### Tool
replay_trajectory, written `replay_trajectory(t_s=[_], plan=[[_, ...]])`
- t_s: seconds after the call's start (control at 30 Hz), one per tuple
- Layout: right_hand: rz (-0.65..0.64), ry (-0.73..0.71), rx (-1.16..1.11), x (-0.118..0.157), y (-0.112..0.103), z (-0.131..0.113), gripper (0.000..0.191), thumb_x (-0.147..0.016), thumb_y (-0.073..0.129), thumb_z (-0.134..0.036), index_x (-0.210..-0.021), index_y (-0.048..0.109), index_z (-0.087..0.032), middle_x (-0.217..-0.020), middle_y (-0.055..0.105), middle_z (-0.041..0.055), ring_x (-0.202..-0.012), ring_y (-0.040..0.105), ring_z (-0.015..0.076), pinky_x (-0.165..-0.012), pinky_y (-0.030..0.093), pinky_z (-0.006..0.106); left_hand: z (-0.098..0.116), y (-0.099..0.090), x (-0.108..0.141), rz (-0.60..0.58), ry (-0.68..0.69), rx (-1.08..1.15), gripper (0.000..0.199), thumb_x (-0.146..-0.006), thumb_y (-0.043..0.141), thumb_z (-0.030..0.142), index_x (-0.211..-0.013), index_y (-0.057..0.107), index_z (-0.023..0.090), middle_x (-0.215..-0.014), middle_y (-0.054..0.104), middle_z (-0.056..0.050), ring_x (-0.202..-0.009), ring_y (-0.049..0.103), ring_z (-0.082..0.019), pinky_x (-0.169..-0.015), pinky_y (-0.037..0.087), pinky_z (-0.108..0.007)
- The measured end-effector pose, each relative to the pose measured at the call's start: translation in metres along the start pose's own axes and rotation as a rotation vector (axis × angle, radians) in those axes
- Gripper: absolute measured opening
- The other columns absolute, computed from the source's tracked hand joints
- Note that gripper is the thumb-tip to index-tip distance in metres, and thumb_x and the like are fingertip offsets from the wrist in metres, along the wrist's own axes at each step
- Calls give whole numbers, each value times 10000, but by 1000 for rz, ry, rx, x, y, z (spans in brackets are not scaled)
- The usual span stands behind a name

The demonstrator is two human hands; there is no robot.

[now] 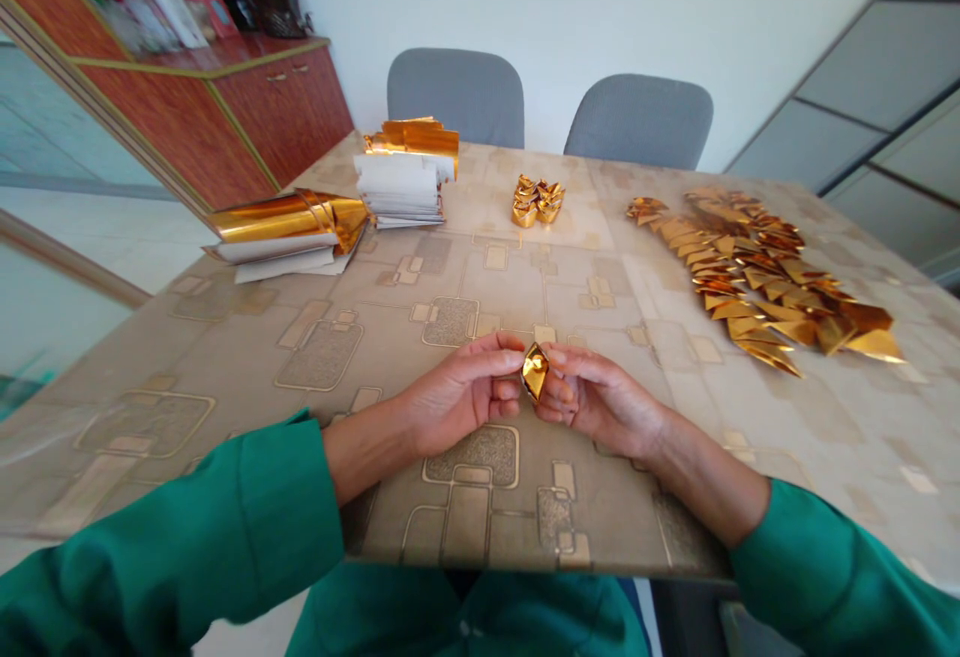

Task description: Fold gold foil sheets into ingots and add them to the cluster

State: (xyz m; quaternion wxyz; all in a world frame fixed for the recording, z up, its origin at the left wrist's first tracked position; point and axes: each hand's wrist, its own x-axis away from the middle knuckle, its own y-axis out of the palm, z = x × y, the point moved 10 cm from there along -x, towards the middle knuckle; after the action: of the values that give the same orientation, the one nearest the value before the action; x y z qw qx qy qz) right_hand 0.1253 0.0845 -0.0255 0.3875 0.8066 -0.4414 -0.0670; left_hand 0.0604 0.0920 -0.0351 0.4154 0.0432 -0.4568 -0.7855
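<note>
Green sleeves (pixel 172 527) came in from both sides over the near edge of the patterned counter (pixel 825 427), and the two bare hands met above it. The fingers (pixel 487 357) of the left hand (pixel 461 392) and the right hand (pixel 600 397) were closed from either side on a small folded gold-foil piece (pixel 535 372), pinching it between them just above the counter. Farther off, a small heap of folded gold pieces (pixel 538 201) sat near the far edge, with a long spread of gold foil triangles (pixel 757 277) to its right. To its left were a stack of white paper and gold foil (pixel 405 182) and a gold foil sheet curled over white paper (pixel 289 227). Two gray chairs (pixel 455 97) stood beyond the counter.
</note>
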Motion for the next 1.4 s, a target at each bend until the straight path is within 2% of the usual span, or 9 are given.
replay_trajectory(t_s=[0.17, 0.37, 0.5, 0.67, 0.9, 1.13, 1.27, 1.4], plan=[[-8, 0, -18, 0, 0, 0, 209, -905, 620, -270, -728, 588, -161, -567, 470, -46, -516, 357, 90, -554, 348, 235, -2, -1, 0, 9, -22, 71, 197, -736, 776, 120, -885, 653, 155, -693, 625, 39, -510, 555, -30, -512, 498, -147], [-17, 9, -19, -2, 0, 4, 214, -913, 605, -267, -729, 582, -159, -581, 469, -44, -527, 355, 91, -564, 355, 234, -1, -1, -1, 29, 18, 82, 203, -702, 798, 85, -826, 651, 149, -612, 599, 51, -493, 547, -30, -504, 498, -135], [-14, 7, -26, -2, 0, 4, 212, -910, 609, -266, -731, 581, -158, -579, 462, -47, -523, 360, 87, -560, 353, 231, -1, 0, 0, 17, 24, 101, 237, -699, 817, 125, -867, 652, 150, -643, 615, 48, -502, 548, -30, -516, 509, -142], [10, -20, -2, -2, -1, 1, 212, -909, 616, -258, -727, 587, -153, -564, 481, -46, -521, 388, 86, -559, 358, 230, 5, 0, 3, 69, 76, -68, 313, -677, 832, 170, -914, 627, 168, -765, 658, 24, -555, 558, -39, -550, 506, -152], [27, 21, 36, -3, -2, 9, 190, -854, 688, -286, -742, 603, -159, -553, 521, -44, -509, 424, 89, -554, 369, 237, 14, -3, 8, 204, 185, -251, 245, -662, 764, 163, -834, 590, 168, -664, 607, 42, -529, 504, -48, -505, 437, -149], [68, 17, -62, -3, -7, 6, 165, -845, 716, -273, -788, 605, -165, -579, 494, -61, -540, 435, 75, -588, 389, 213, 10, -2, 4, 103, 131, -162, 275, -766, 751, 282, -974, 613, 167, -800, 628, 7, -606, 549, -68, -572, 490, -193], [91, -46, -47, -3, -11, -1, 195, -824, 751, -294, -780, 610, -167, -591, 476, -61, -575, 442, 77, -613, 391, 211, 11, 6, 4, 46, 122, -87, 326, -752, 766, 278, -1021, 615, 173, -820, 614, 9, -640, 562, -79, -617, 505, -221], [97, -72, 9, -3, -12, -3, 190, -776, 792, -259, -781, 627, -167, -594, 500, -56, -570, 424, 76, -619, 382, 219, 16, 3, 6, 110, 166, -143, 292, -710, 763, 197, -962, 618, 170, -767, 600, 26, -605, 533, -62, -588, 456, -195]])
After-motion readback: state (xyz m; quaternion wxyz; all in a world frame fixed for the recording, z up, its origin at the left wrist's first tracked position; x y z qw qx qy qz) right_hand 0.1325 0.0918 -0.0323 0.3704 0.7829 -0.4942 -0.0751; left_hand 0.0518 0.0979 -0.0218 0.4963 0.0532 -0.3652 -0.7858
